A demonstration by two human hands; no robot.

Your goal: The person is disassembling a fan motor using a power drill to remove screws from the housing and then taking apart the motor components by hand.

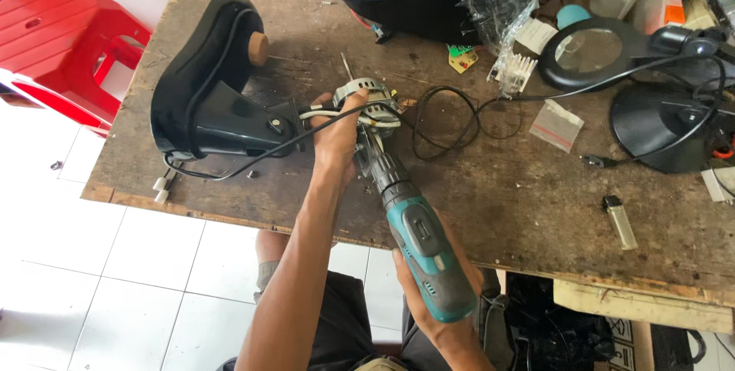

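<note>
Head view: left hand [334,135] steadies motor [369,104]; right hand [429,306] grips drill [417,241].

Your left hand [334,135] grips a small motor [369,104] of bare, dull grey metal. Just left of the motor lies a housing [207,88] of glossy black plastic. The drill [417,245] in your right hand [436,317] below the motor has a matt teal plastic body and a dark metal chuck. The counter [490,187] under the motor is rough, scuffed brown wood.
</note>
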